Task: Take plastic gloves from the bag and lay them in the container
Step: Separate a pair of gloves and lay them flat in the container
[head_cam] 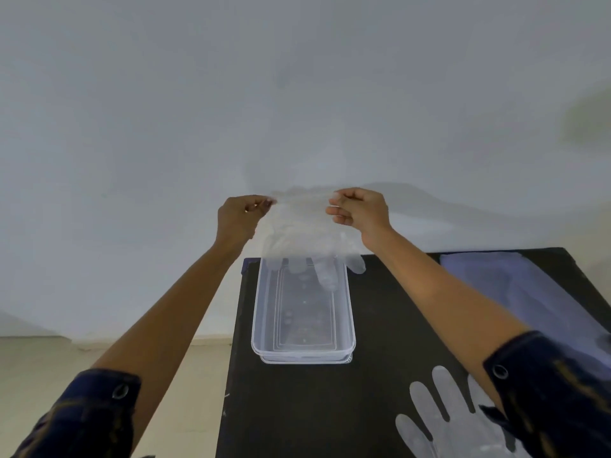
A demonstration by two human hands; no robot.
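Note:
A thin clear plastic glove hangs stretched between my two hands, cuff up and fingers down. My left hand pinches its left cuff corner and my right hand pinches the right corner. The glove's fingertips dangle over the far end of a clear rectangular container that stands on a black table. The bag, flat and pale bluish, lies on the table to the right, partly behind my right forearm.
Another clear glove lies flat on the table at the near right, partly under my right sleeve. A pale wall rises behind the table. Beige floor shows to the left of the table's edge.

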